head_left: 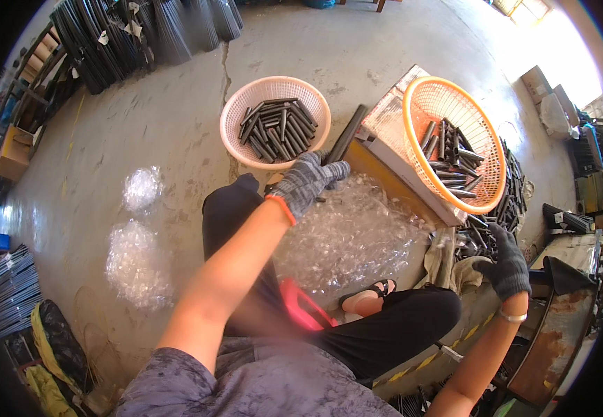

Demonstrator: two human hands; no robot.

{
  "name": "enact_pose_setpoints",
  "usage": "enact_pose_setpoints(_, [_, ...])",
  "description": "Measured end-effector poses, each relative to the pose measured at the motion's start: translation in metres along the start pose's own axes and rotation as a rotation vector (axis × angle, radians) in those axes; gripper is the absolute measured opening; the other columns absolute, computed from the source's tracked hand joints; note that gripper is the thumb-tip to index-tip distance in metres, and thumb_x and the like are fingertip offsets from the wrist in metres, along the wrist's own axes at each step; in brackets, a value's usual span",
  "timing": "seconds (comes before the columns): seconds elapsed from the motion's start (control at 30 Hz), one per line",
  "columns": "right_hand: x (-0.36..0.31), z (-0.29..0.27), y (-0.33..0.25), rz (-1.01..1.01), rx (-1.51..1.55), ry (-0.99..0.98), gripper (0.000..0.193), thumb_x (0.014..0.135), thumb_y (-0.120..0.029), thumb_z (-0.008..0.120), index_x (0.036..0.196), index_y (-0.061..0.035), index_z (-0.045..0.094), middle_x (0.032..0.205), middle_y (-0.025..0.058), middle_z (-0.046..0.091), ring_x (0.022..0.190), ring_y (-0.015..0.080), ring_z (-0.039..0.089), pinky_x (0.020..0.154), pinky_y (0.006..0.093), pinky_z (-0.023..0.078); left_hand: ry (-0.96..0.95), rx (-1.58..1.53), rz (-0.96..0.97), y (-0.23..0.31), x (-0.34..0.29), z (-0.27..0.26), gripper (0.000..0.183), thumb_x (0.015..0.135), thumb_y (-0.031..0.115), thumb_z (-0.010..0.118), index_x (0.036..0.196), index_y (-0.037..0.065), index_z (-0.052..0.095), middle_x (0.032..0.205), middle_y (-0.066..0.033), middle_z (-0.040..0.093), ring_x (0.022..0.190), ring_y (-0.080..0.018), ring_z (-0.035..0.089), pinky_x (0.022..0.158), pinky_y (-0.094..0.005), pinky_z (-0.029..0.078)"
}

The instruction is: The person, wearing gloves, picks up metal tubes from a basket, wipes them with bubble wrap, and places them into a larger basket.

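My left hand (305,182), in a grey knit glove with an orange cuff, is closed around a dark tube (347,132) that slants up and to the right. It may be more than one tube; the fingers hide the lower end. Just beyond that hand stands a pale pink basket (230,125) with several short black tubes (280,132) in it. My right hand (507,266), gloved in dark grey, has thumb and fingers apart beside a heap of black tubes (513,191). I see nothing in its grasp.
An orange-rimmed basket (500,156) with more tubes tilts on a box (388,115). Clear plastic film (347,236) covers the floor between my legs, and crumpled plastic bundles (138,264) lie at the left. Long dark rods (107,42) stand at the back left.
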State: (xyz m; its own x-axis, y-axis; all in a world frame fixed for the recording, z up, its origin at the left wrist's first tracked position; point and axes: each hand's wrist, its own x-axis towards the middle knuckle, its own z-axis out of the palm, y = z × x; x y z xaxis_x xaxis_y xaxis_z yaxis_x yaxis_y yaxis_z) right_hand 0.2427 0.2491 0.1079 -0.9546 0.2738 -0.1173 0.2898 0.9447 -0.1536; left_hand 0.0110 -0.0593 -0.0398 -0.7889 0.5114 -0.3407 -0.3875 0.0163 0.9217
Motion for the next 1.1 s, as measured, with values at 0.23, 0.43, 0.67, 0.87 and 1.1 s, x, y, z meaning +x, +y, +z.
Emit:
enact_pose_setpoints(0.23, [0.029,0.029,-0.066,-0.108,0.896,0.282,0.047,0.065,-0.006,0.074,0.109,-0.0022,0.058,0.101,0.0064,0.058,0.085,0.0137,0.056,0.075,0.0276,0.046,0.075,0.278,0.178,0.026,-0.039,-0.025,0.026,0.08,0.011,0.066,0.102,0.0,0.06,0.086,-0.005,0.065,0.08,-0.0105,0.058,0.073,-0.0241,0.046])
enact_pose_setpoints(0.43, [0.165,0.244,-0.132,-0.259,0.561,0.009,0.016,0.081,-0.021,0.059,0.087,-0.0078,0.064,0.088,0.0153,0.062,0.084,0.0339,0.059,0.074,0.0403,0.047,0.138,0.1,0.142,0.031,-0.036,-0.021,0.026,0.082,0.004,0.062,0.107,0.0,0.058,0.101,-0.0098,0.063,0.095,-0.0176,0.059,0.088,-0.0306,0.045])
enact_pose_setpoints(0.67, [0.261,0.412,-0.172,-0.198,-0.166,-0.644,0.02,0.081,-0.02,0.053,0.092,-0.0108,0.067,0.096,0.0115,0.064,0.091,0.0295,0.06,0.076,0.0405,0.048,0.206,-0.352,-0.004,0.035,-0.035,-0.02,0.033,0.079,0.012,0.067,0.106,-0.001,0.054,0.096,-0.0125,0.062,0.098,-0.0253,0.059,0.09,-0.0406,0.046])
enact_pose_setpoints(0.87, [0.257,0.463,-0.159,-0.211,-0.321,-0.639,0.023,0.086,-0.019,0.048,0.099,-0.0159,0.067,0.108,0.0095,0.061,0.105,0.0249,0.055,0.087,0.042,0.041,0.252,-0.301,-0.005,0.04,-0.026,-0.03,0.035,0.074,0.009,0.07,0.103,-0.002,0.054,0.089,-0.0113,0.061,0.094,-0.0275,0.059,0.09,-0.0478,0.045])
enact_pose_setpoints(1.1, [0.236,0.435,-0.131,-0.145,-0.266,-0.516,0.026,0.077,-0.024,0.058,0.099,-0.0131,0.064,0.105,0.0098,0.059,0.103,0.0268,0.053,0.088,0.0423,0.038,0.259,-0.397,0.009,0.04,-0.032,-0.022,0.031,0.075,0.004,0.068,0.103,-0.001,0.056,0.09,-0.0099,0.063,0.092,-0.0258,0.06,0.09,-0.0438,0.046])
